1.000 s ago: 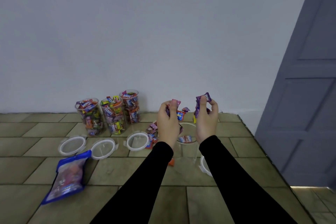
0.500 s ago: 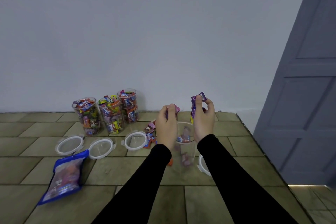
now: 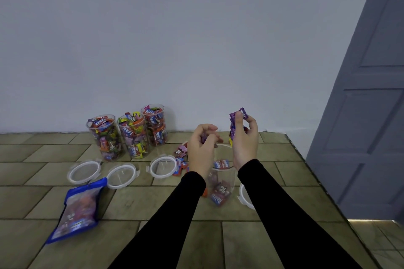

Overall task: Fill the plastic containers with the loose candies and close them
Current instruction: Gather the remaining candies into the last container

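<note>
Both hands hover above a clear plastic container (image 3: pixel 223 183): the left hand (image 3: pixel 202 148) and right hand (image 3: pixel 243 140) each grip purple-wrapped candies (image 3: pixel 237 119).

Tiled bench (image 3: pixel 153 207), against a pale wall. Three clear containers (image 3: pixel 133 135), lidless, full of wrapped candies. Three white-rimmed lids (image 3: pixel 121 173) lying flat in front. Blue candy bag (image 3: pixel 76 209), lying flat. Fourth container (image 3: pixel 223 179), open, few candies inside. Loose candies (image 3: pixel 181 159) beside it. Left hand (image 3: pixel 202 150) in a curled grip on candy above the rim; right hand (image 3: pixel 243 140) pinching purple candies (image 3: pixel 237 119). Fourth lid (image 3: pixel 243 197), partly hidden.
</note>
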{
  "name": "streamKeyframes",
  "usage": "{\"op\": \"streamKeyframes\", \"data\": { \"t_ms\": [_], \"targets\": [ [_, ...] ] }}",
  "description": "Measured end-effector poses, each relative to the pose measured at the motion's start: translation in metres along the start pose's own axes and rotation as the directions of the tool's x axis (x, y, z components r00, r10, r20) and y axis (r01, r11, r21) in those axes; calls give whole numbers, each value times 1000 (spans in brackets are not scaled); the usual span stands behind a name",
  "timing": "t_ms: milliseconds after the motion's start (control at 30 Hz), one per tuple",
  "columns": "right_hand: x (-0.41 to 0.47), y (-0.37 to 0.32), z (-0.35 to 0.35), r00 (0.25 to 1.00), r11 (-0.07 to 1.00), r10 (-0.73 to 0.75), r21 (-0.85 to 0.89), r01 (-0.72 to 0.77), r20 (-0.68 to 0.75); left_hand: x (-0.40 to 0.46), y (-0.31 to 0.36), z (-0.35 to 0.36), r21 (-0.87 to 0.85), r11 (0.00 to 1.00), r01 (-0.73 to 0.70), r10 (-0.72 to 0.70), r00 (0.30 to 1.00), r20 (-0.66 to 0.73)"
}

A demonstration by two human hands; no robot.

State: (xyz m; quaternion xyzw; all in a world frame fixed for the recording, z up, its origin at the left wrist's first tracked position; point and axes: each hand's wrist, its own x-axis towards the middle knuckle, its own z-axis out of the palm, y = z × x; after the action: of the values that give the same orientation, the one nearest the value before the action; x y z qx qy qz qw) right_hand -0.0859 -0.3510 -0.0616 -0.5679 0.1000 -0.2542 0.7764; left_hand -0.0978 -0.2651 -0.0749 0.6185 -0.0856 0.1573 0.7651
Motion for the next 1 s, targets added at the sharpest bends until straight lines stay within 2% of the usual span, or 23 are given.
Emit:
{"op": "streamKeyframes", "data": {
  "t_ms": [233, 333, 400, 467, 533, 600, 700, 867, 1000],
  "targets": [
    [-2, 0, -1, 1000, 1000, -3, 21, 3, 6, -1, -7, -5, -2, 998, -58, 58, 992, 110],
    [-3, -2, -1, 1000, 1000, 2, 26, -2, 2, -2, -7, -6, -67, 996, -56, 61, 995, 75],
    [-4, -2, -1, 1000, 1000, 5, 21, -5, 5, -5, -13, -5, -51, 999, 2, 0, 1000, 29],
    [-4, -3, -2, 1000, 999, 17, 33, -17, 12, -5, -26, -8, -42, 987, 152, -151, 988, 26],
    [-4, -4, -2, 999, 997, 36, 66, -38, 21, -5, -31, -11, -111, 928, 356, -347, 933, 93],
    [-4, -6, -2, 998, 992, 54, 113, -58, 36, -1, -35, -14, -170, 880, 443, -422, 895, 144],
    [-4, -7, -4, 994, 984, 58, 164, -73, 90, 0, -37, -11, -221, 862, 456, -427, 888, 168],
    [-5, -7, -8, 979, 978, 25, 198, -65, 200, 4, -47, -14, -212, 875, 435, -409, 899, 158],
    [-3, -7, -10, 952, 987, -5, 156, -45, 307, 2, -48, -13, -210, 878, 431, -406, 901, 153]
  ]
}}
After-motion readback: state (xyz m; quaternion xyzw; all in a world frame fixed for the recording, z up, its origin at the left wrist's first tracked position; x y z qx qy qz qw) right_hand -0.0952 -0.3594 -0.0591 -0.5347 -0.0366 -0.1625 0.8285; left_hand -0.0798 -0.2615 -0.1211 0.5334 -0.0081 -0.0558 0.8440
